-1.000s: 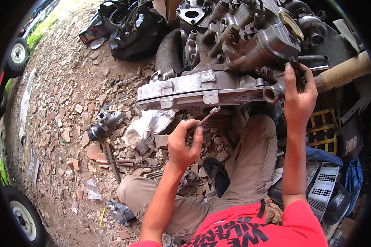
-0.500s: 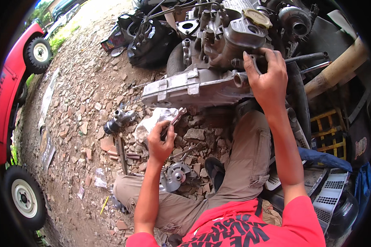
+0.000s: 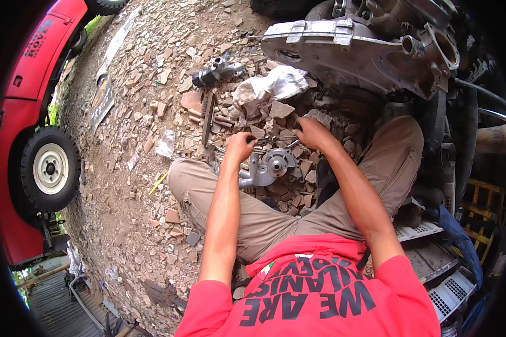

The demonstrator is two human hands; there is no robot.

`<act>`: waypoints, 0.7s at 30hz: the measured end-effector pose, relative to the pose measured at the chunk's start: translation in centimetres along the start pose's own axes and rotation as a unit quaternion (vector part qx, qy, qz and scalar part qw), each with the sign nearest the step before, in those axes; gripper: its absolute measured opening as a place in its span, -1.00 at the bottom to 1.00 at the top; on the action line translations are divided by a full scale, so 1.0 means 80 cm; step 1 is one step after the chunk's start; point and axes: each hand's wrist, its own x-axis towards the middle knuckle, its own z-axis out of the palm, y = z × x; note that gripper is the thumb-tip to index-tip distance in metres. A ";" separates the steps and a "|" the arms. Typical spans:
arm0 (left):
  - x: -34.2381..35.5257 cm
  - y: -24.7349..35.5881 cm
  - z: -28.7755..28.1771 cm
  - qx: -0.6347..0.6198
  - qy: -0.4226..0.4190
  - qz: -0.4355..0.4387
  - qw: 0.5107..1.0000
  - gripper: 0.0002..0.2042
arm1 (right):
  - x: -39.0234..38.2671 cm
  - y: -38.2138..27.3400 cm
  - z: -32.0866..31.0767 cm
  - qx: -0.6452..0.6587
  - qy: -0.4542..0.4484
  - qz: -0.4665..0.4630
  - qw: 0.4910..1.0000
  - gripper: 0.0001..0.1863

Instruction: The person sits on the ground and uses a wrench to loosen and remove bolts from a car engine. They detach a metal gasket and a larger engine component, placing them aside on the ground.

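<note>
My left hand [image 3: 240, 147] is low over the rubble, its fingers closed around the end of a slim metal wrench [image 3: 258, 149], partly hidden by them. Across from it, my right hand [image 3: 316, 133] reaches down with thumb and fingers pinched together; what they hold, if anything, is too small to make out. More slim metal tools [image 3: 281, 138] lie between the two hands. Just nearer to me sits a grey cast pump-like part [image 3: 276, 163] with a round hub. Beyond the hands lies a crumpled white cloth [image 3: 275, 83].
A large engine with a flat metal casing [image 3: 343, 53] stands at the far right. On the stones lie a black-and-silver cylindrical part [image 3: 218, 72], a dark metal bar [image 3: 208, 118] and a yellow stick [image 3: 158, 183]. A red vehicle [image 3: 36, 95] stands left; white plastic crates [image 3: 452, 295] are at right.
My right hand has left the engine and come down to the stones. My left hand has moved from beside the cloth to the tools by the pump-like part. The view has swung right and down.
</note>
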 end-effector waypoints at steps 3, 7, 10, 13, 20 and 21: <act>0.004 -0.019 0.012 0.000 0.005 -0.050 0.999 -0.69 | 0.020 0.070 0.085 -0.067 -0.098 0.007 0.993 -0.68; 0.007 -0.018 0.013 0.006 0.003 -0.076 0.997 -0.71 | 0.041 0.112 0.116 -0.083 -0.104 0.041 0.990 -0.70; 0.004 -0.026 0.022 0.002 0.068 -0.029 0.997 -0.57 | 0.044 0.119 0.125 -0.062 -0.081 0.056 0.993 -0.67; 0.004 -0.006 0.014 -0.014 0.067 -0.039 0.997 -0.54 | 0.050 0.141 0.155 -0.060 -0.067 0.065 0.994 -0.56; -0.009 -0.042 0.023 -0.024 -0.080 -0.103 0.991 -0.52 | 0.028 0.088 0.177 -0.087 -0.053 0.107 0.989 -0.60; -0.013 -0.033 0.020 -0.018 -0.077 -0.103 0.992 -0.55 | 0.027 0.092 0.178 -0.088 -0.052 0.105 0.989 -0.60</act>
